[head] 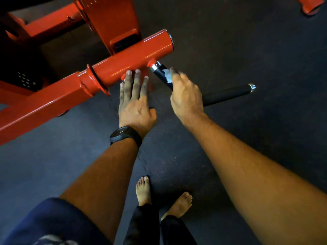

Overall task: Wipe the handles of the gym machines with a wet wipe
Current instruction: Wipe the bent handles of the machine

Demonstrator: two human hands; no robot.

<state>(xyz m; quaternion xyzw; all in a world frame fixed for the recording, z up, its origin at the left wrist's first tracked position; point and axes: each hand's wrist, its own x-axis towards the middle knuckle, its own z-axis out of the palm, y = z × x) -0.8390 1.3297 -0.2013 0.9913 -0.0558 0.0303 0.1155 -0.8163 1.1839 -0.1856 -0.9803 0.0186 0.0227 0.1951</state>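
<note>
the wet wipe is lying against the black handle, just near of its chrome collar, where the handle is branching off the red tube of the machine. the right hand is curling over the handle and gripping the wipe against it. the left hand, just to the left, is resting straight fingers on the red tube, holding nothing. a black watch is sitting on the left wrist. bare feet are standing on the dark floor.
</note>
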